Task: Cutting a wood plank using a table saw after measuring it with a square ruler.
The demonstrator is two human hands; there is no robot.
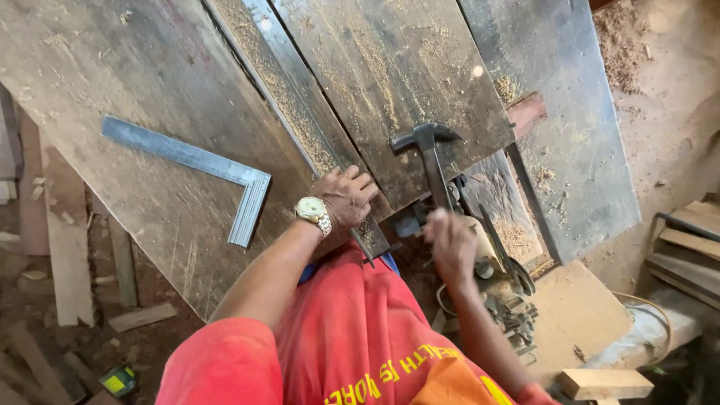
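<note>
Two hands of mine are down at the near edge of the dark, scratched, sawdust-strewn wooden tabletop [150, 90]. My left hand [346, 196], with a pale metal wristwatch [313, 212] on the wrist, lies palm down with the fingers loosely curled over the end of a long, narrow grey metal strip [300, 112]. It presses on the strip rather than closing around it. The strip is flat and straight, dusted with fine sawdust, and its long axis runs from the near edge under my hand up and away toward the far left corner of the tabletop.

My right hand [451, 244] is blurred, and I cannot tell how far it is open. It sits at the lower end of the dark handle of a black steel claw hammer [429, 161] and seems wrapped about it. The hammer's long axis runs nearly straight away from me, with the head at the far end, lying across the handle, over a worn plank.

Left of my left hand, well apart from it, a grey metal try square [217, 169] lies flat on the tabletop. Its long arm points toward the left edge and its short ribbed arm toward the near edge. Below my right hand, under the tabletop's edge, sits a dusty grey machine part with a round disc [506, 281]. Pale wood offcuts [142, 316] lie on the dirt floor [675, 112], which is soft with sawdust.
</note>
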